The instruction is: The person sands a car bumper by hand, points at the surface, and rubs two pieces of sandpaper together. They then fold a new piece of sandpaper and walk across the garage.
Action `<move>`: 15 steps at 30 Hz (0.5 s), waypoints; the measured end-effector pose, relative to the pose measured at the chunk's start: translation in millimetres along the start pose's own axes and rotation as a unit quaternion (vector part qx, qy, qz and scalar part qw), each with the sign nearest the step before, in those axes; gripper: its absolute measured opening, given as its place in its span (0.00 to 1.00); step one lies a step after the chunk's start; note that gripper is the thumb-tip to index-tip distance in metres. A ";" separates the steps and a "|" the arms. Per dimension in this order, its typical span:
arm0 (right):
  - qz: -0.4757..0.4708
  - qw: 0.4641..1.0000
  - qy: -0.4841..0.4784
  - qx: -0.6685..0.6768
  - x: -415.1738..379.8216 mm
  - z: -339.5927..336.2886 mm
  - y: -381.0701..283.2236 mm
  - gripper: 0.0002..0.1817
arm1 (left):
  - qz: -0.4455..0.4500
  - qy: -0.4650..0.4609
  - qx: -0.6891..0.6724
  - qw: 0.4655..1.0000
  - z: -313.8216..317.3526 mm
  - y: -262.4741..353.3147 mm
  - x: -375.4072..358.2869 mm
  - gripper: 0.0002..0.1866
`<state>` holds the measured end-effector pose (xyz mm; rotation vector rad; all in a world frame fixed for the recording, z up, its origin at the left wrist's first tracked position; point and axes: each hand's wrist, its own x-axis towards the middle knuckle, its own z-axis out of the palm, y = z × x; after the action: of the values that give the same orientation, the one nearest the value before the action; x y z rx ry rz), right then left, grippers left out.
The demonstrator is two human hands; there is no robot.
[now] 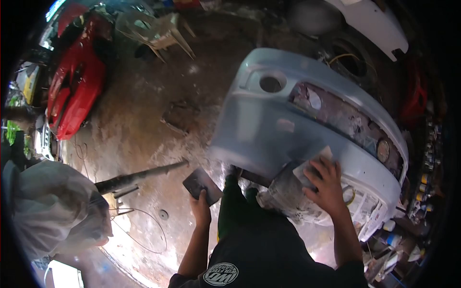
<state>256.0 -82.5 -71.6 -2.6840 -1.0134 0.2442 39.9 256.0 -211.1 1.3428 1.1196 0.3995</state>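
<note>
A grey car bumper [269,125] lies across the right half of the view, with a round lamp opening and a long grille opening. My right hand [324,182] has its fingers bent over a pale, flat rectangular pad [312,165], which overlaps the bumper's lower edge. Below and left of that edge, my left hand [200,209] grips a dark, thin rectangular plate [202,186], thumb on its face. The plate is apart from the bumper.
A red bumper [79,81] and a plastic chair [161,31] are at the upper left. A bagged object [53,206] with a dark pole [144,176] stands left. Cans and bottles [425,180] line the right side. A thin cable [161,230] loops over the floor.
</note>
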 end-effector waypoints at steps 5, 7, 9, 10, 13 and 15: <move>0.034 0.995 0.040 0.086 -28.2 -5.0 -17.7 0.28 | 0.030 -0.064 0.000 0.997 13.7 42.4 -8.0 0.14; 0.044 0.990 0.062 0.120 -37.8 -2.3 -20.9 0.28 | 0.034 -0.074 -0.015 0.997 15.0 37.2 0.0 0.13; 0.050 0.983 0.086 0.152 -45.3 -5.9 -25.8 0.30 | 0.045 -0.084 -0.021 0.995 18.3 40.2 0.9 0.13; 0.059 0.980 0.092 0.166 -48.8 -7.7 -28.3 0.30 | 0.056 -0.090 -0.019 0.994 21.6 47.2 -1.4 0.13; 0.090 0.958 0.106 0.251 -60.7 -8.2 -29.2 0.32 | 0.077 -0.101 -0.013 0.992 35.1 73.1 -13.4 0.13; 0.108 0.929 0.122 0.334 -67.7 -8.0 -28.9 0.34 | 0.084 -0.116 -0.007 0.990 41.6 79.8 -15.8 0.14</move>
<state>189.7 -108.2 -50.9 -2.1192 -0.4438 0.2349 94.6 240.7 -139.5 1.4369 0.8135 0.3621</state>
